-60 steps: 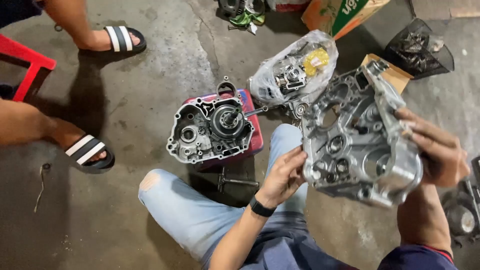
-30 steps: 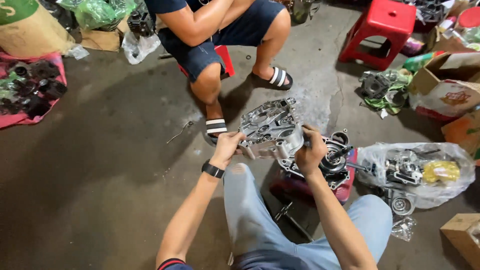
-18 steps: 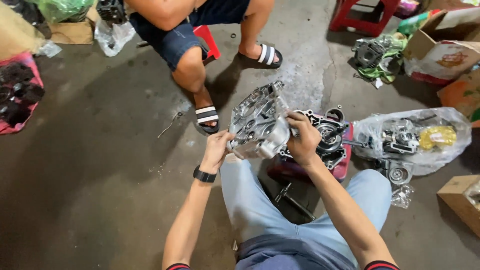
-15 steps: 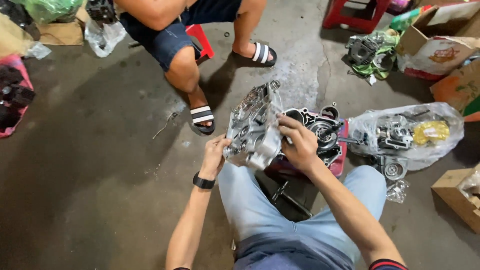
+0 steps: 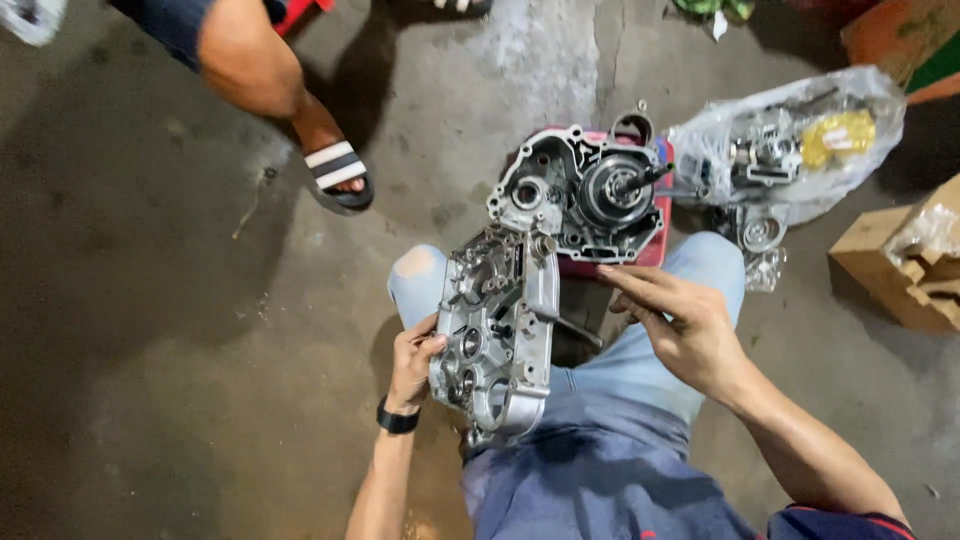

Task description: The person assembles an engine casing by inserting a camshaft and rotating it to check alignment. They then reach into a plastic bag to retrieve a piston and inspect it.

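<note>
Left hand point(image 5: 412, 362) grips the silver crankcase half point(image 5: 492, 340), held on edge over the lap. Right hand point(image 5: 678, 322) is open, fingers spread, holding nothing. Mating crankcase half point(image 5: 580, 195) rests on the floor; halves remain unjoined

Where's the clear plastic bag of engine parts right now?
In the head view the plastic bag of parts lies on the concrete floor at upper right, just right of the open engine case and left of a cardboard box.

Stained grey concrete floor point(image 5: 150, 330) carries an engine half point(image 5: 585, 195) on a red tray, a clear plastic bag of parts point(image 5: 790, 140), a cardboard box point(image 5: 905, 265) and a sandalled foot point(image 5: 338, 178).
</note>
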